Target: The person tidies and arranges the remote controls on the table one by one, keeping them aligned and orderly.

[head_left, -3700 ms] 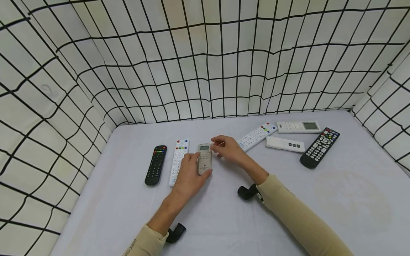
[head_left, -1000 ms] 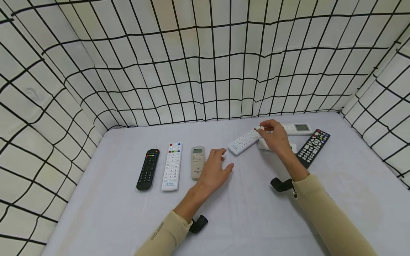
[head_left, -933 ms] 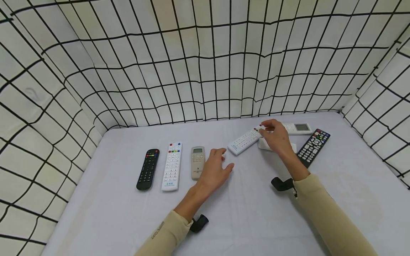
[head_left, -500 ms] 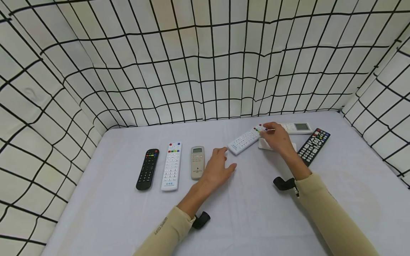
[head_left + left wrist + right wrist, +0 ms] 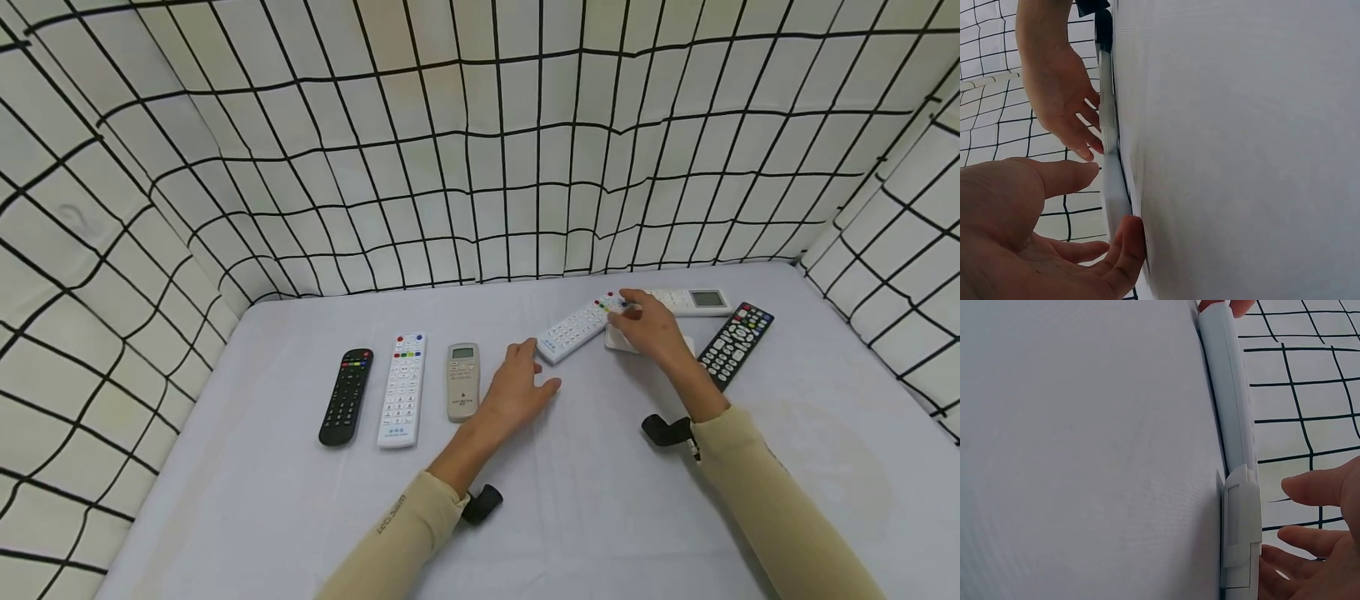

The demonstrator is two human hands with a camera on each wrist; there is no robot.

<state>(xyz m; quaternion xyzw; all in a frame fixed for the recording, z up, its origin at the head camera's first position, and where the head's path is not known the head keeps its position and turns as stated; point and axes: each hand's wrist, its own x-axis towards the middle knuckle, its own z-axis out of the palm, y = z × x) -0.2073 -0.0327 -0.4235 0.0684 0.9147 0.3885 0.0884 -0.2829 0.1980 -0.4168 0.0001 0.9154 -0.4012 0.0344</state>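
A white remote control (image 5: 576, 328) with colored buttons lies slanted on the table, between my two hands. My left hand (image 5: 517, 392) has its fingertips right at the remote's lower end, thumb spread away. Over the upper end hovers my right hand (image 5: 651, 327), thumb and index finger parted on either side of the corner buttons. In the left wrist view, the left fingers (image 5: 1130, 250) are beside the remote's edge (image 5: 1115, 187). The right wrist view shows the right thumb (image 5: 1310, 487) standing off from the remotes. Beneath the right hand, a small white remote (image 5: 619, 340) is partly hidden.
To the left lie a black remote (image 5: 347, 398), another white remote (image 5: 402, 392) and a beige remote (image 5: 462, 382), side by side. Further right are a white remote with a screen (image 5: 693, 302) and a black remote (image 5: 735, 343). Black netting (image 5: 517, 167) encloses the table.
Since the oldest frame, my left hand has let go of the beige remote and moved right to the slanted white one. My right hand has moved right, to that remote's upper end.
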